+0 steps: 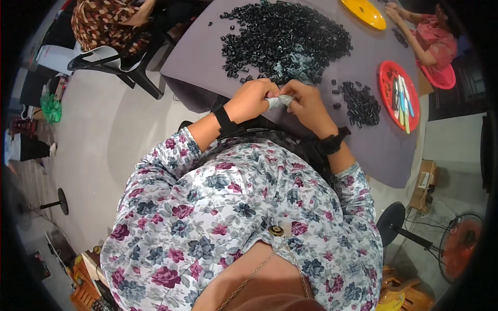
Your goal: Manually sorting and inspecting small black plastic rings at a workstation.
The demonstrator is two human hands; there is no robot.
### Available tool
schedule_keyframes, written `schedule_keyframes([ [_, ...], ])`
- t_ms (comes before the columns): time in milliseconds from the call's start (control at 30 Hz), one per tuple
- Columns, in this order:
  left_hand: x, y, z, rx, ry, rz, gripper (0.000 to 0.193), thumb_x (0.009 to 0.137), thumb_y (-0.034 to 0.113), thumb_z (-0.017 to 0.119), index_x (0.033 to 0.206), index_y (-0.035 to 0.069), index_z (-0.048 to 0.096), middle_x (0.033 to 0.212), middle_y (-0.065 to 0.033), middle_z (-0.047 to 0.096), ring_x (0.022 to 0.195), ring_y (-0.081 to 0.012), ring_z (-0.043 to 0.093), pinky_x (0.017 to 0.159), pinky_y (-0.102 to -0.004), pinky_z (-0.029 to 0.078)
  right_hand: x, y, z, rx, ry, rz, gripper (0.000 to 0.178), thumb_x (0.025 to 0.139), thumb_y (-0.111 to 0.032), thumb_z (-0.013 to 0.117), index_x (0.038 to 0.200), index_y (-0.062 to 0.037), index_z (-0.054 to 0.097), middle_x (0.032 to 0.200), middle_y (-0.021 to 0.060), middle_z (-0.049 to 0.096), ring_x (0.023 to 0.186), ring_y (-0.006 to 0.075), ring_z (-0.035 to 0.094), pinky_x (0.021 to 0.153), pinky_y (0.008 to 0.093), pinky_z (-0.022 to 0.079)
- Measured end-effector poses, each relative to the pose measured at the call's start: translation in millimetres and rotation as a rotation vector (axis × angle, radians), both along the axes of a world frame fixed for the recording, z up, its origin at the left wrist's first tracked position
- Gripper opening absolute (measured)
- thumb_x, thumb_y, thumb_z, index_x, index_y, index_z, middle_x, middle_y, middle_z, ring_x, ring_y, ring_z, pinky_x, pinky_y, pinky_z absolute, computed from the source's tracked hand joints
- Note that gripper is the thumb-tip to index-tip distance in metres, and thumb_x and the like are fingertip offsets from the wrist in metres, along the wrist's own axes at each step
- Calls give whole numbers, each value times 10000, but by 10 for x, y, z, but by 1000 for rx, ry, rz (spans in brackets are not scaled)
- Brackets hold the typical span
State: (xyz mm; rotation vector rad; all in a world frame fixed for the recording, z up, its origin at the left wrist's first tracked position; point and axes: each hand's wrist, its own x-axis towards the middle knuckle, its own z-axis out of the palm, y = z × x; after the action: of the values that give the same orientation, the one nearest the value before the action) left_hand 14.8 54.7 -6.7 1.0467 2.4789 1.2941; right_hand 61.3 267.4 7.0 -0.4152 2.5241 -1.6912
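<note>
My left hand (250,99) and my right hand (309,108) come together over the near edge of the table, fingers closed. Between them they pinch a small crumpled whitish-grey piece of cloth (276,102); what it may cover is hidden by the fingers. Just beyond the fingertips spreads a large heap of small black plastic-looking parts (285,39), with a pale bluish-white clump (298,66) on its near side. To the right of my right hand lies a smaller pile of black parts (360,105).
A red plate (382,83) at the right holds several slim-handled tools (401,101). A yellow plate (363,11) sits at the far edge of the grey-covered table (197,57). Two other people sit nearby, far left and far right. A black chair (140,72) stands left.
</note>
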Motion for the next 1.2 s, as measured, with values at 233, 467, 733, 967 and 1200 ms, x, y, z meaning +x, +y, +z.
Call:
schedule_keyframes([
  [233, 43, -2, 107, 154, -280, -5, 124, 896, -19, 649, 1013, 0, 684, 843, -26, 637, 771, -117, 581, 680, -286, 468, -9, 41, 32, -294, -200, -19, 166, 933, 48, 578, 1044, 10, 695, 875, 49, 721, 693, 82, 662, 601, 228, 527],
  [467, 31, -23, 92, 246, -535, 6, 188, 911, -76, 589, 1057, -5, 685, 895, 30, 664, 799, -44, 576, 667, -230, 442, 28, 16, 45, -262, -159, -23, 177, 917, 69, 576, 1042, 21, 692, 848, 50, 720, 691, 89, 668, 602, 231, 532],
  [733, 42, 33, -40, 36, 7, 30, 271, 800, -104, 605, 1019, 20, 704, 902, -124, 698, 828, -296, 679, 717, -392, 515, 41, 34, 97, 64, -67, 33, 213, 869, 106, 568, 1045, 19, 649, 890, 90, 713, 744, 156, 690, 665, 281, 532],
  [967, 8, -101, 60, -92, 90, -13, 322, 755, -84, 639, 1056, 21, 682, 1023, -171, 648, 1014, -400, 648, 849, -437, 516, 74, -138, 16, 201, 344, 25, 272, 803, 95, 556, 1035, -15, 645, 1067, 195, 689, 976, 430, 661, 825, 457, 539],
  [1200, 162, -6, 461, -28, -17, -135, 718, 726, -168, 548, 1405, 63, 525, 1237, -141, 573, 937, -316, 609, 794, -378, 526, 56, -139, -82, 275, 392, 11, 175, 798, 77, 557, 947, 9, 621, 941, 217, 675, 922, 437, 663, 785, 488, 540],
])
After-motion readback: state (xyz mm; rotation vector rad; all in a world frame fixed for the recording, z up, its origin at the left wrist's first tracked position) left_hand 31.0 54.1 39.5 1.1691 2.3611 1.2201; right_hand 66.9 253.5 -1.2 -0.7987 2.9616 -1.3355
